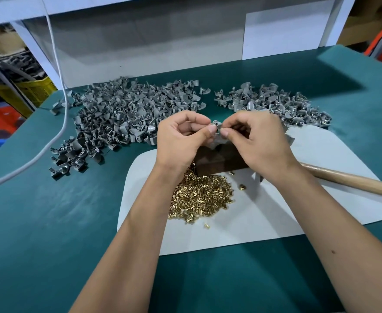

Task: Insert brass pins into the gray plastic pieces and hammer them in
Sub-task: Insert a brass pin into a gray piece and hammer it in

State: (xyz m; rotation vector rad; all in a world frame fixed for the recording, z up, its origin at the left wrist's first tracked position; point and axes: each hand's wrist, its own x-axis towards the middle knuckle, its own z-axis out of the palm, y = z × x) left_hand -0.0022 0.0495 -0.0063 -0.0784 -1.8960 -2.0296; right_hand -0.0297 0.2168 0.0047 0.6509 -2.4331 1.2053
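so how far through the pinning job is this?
Likely done: the smaller right-hand pile, though fitted pins are too small to confirm. In hand: left hand and right hand pinch one gray piece above the dark block; the hammer handle lies untouched. Left: the big gray pile and brass pins.

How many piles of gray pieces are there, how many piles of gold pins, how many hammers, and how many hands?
Piles of gray plastic pieces: 2, big left pile and right pile
Pile of brass pins: 1
Wooden hammer handle: 1
Hands: 2, left hand and right hand
Total: 6
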